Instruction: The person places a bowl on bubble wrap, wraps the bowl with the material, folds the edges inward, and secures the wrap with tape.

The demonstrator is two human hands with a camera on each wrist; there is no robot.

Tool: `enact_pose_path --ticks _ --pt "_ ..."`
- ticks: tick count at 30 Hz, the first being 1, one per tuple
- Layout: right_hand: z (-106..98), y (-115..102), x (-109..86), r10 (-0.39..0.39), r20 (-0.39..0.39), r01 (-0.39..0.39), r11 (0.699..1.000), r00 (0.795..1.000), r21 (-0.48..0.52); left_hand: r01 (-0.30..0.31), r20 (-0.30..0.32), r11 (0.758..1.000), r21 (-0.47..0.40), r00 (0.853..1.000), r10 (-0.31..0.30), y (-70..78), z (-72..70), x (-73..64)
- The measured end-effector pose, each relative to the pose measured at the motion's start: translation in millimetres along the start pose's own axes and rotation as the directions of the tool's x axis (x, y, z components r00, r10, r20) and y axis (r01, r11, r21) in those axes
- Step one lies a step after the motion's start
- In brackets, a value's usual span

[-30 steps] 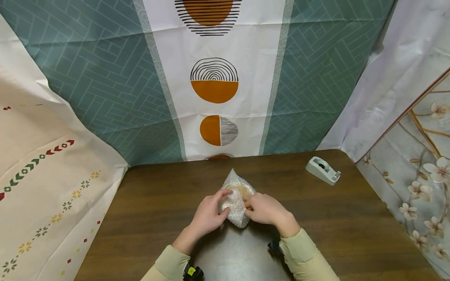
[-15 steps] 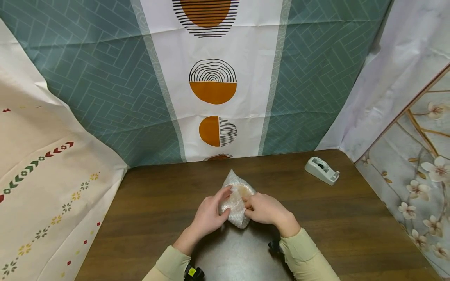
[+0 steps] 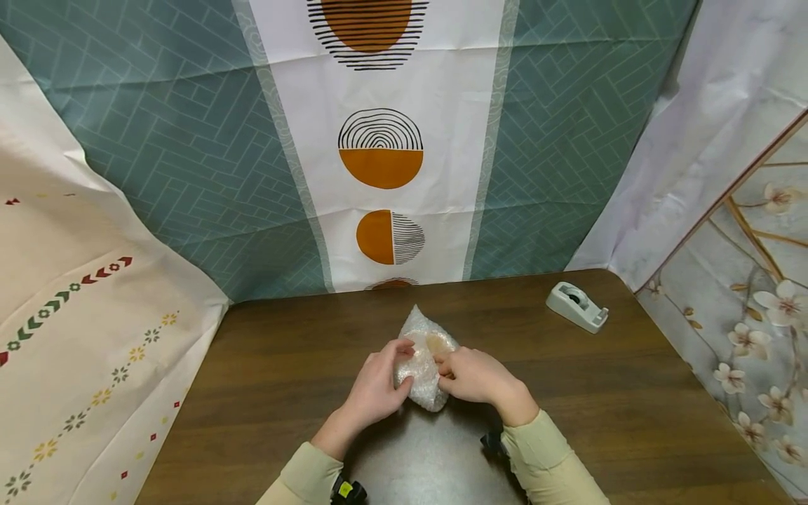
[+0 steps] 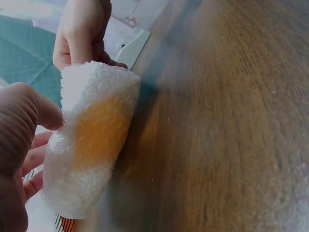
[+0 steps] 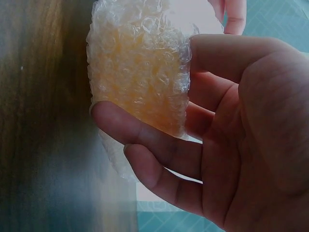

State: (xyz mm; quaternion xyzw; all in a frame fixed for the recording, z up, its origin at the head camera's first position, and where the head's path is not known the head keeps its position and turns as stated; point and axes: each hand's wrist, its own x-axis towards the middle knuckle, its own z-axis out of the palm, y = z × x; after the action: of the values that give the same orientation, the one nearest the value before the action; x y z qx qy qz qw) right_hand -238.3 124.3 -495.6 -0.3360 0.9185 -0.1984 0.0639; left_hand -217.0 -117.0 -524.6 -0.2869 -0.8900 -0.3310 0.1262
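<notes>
A bundle of clear bubble wrap (image 3: 424,384) lies on the table between both hands, its pointed end away from me. Something orange-yellow shows blurred through the plastic in the left wrist view; its kind cannot be made out. My left hand (image 3: 376,387) holds the bundle's left side, thumb (image 4: 49,112) on the near face and fingers bent behind it. On the right side, my right hand (image 3: 477,376) grips the wrap with curled fingers. In the right wrist view, two of its fingers (image 5: 145,137) cross the lower part of the bubble wrap (image 5: 137,67).
At the back right of the brown wooden table (image 3: 290,351) stands a white tape dispenser (image 3: 577,306). Patterned cloths hang behind the table and at both sides, with a green and white curtain (image 3: 391,91) at the back edge.
The left fingers have shifted slightly on the wrap, rising a little and then lowering again. The right hand keeps its place, and the head view has tilted slightly.
</notes>
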Motion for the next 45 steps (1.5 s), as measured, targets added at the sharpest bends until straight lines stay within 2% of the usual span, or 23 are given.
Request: enact_pose_path --ticks 6,11,15,19,22,29,38,45 --pt "1.3 1.2 0.7 -0.005 0.003 0.005 1.0 1.0 -0.009 -0.044 0.073 0.998 0.039 0.996 0.042 -1.9 -2.1 0.8" --pt "0.8 1.0 0.8 0.003 0.011 -0.003 1.0 1.0 0.0 -0.06 0.162 0.997 0.051 0.986 0.051 -3.8 -6.4 4.8" --pt "1.1 0.7 0.5 0.017 0.019 -0.017 1.0 1.0 0.003 -0.078 0.233 0.994 0.08 0.971 0.058 -6.2 -8.3 6.4" --pt "0.8 1.4 -0.2 0.029 0.025 -0.029 1.0 0.999 -0.002 -0.097 0.313 0.989 0.108 0.948 0.058 -10.4 -7.6 5.4" --pt "-0.5 2.3 -0.6 0.03 0.03 -0.03 1.0 0.999 -0.005 -0.099 0.351 0.988 0.114 0.935 0.053 -11.8 -7.0 4.9" --pt "-8.5 5.3 -4.3 0.028 0.01 -0.028 0.999 1.0 0.028 -0.108 0.353 0.987 0.12 0.934 0.059 -12.1 -4.2 7.1" --pt "-16.5 8.8 -6.2 0.014 -0.049 -0.012 0.999 0.999 0.036 -0.115 0.396 0.966 0.231 0.918 0.015 -8.6 -4.5 13.3" --pt "-17.9 9.8 -5.2 0.007 -0.06 -0.004 0.999 0.998 0.038 -0.079 0.381 0.958 0.276 0.924 -0.033 0.8 -3.4 17.1"
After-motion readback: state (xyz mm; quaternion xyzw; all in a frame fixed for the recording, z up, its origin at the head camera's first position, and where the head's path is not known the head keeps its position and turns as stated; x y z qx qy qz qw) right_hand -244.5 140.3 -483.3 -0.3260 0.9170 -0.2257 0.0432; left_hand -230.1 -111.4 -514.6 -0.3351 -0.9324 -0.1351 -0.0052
